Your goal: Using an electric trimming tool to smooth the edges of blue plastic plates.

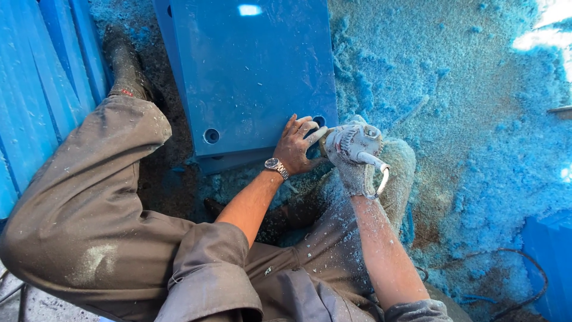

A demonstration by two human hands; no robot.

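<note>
A thick blue plastic slab [250, 71] lies on the ground in front of me, with round holes near its near corners. My left hand [296, 145], wearing a wristwatch, presses flat on the slab's near right corner beside one hole. My right hand [353, 170], in a dusty glove, grips a white power tool [353, 142] held at that same corner edge. The tool's working end is hidden between the hands.
Blue shavings [465, 119] cover the ground to the right. More blue panels [36, 89] stand at the left. My grey-trousered knee [101, 197] is raised at the left. A dark cable [506, 262] loops at the lower right beside another blue block [551, 262].
</note>
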